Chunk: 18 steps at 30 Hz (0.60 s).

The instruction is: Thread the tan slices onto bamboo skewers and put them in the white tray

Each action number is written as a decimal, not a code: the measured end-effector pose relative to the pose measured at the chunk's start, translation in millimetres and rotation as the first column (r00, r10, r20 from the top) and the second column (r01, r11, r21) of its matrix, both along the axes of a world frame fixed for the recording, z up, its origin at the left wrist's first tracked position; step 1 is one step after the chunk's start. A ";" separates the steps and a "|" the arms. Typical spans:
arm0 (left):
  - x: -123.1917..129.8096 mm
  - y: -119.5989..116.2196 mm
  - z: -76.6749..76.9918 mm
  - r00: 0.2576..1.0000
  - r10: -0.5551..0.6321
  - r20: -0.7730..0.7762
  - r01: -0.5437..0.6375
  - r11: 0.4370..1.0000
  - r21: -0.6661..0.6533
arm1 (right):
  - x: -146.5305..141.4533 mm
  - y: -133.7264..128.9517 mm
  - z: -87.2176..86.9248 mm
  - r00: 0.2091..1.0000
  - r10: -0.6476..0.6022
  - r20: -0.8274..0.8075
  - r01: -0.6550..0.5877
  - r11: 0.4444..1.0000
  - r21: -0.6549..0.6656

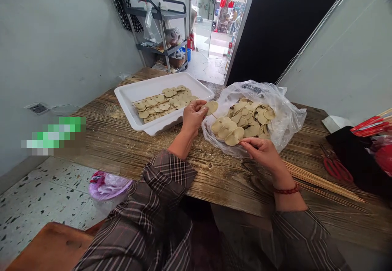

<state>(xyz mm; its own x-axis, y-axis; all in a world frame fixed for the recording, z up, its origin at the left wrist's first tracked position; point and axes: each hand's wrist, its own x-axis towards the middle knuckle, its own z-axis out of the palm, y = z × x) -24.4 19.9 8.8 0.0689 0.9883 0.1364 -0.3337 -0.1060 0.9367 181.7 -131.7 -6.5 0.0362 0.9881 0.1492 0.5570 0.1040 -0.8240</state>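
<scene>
Between thumb and fingers, my left hand (194, 116) pinches a round beige slice (212, 107) at the tip of a thin wooden skewer (218, 117). My right hand (260, 150) is closed on the skewer's lower end, and several overlapping beige slices (228, 130) are threaded along it. Just behind this skewer lies an open clear plastic bag (288, 116) with a heap of loose beige slices (252, 116). To the left, a white plastic tray (130, 114) holds rows of filled skewers (161, 105).
Bare skewers (324, 180) lie on the wooden table (128, 156) at the right, near red-handled scissors (337, 168) and a black box (352, 152). A purple-rimmed bin (107, 191) stands on the floor at left. Behind the table is a grey trolley (165, 16).
</scene>
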 end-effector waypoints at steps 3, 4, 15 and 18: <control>0.1 0.9 -1.0 1.000 0.001 -0.002 -0.001 1.000 0.010 | 1.2 0.7 -1.4 1.000 -0.002 0.013 0.001 1.000 0.013; 0.2 1.0 -1.1 1.000 0.000 -0.002 0.000 1.000 0.012 | 1.5 1.0 -1.9 1.000 -0.001 0.022 0.000 1.000 0.018; 2.3 -0.7 -1.2 0.997 0.017 -0.072 -0.012 0.998 0.059 | 2.5 3.7 -6.2 0.998 -0.001 0.065 -0.001 0.999 0.036; 3.1 -1.8 -0.9 0.991 0.046 -0.128 -0.033 0.994 0.100 | 2.0 4.1 -5.9 0.996 -0.007 0.086 0.003 0.999 0.049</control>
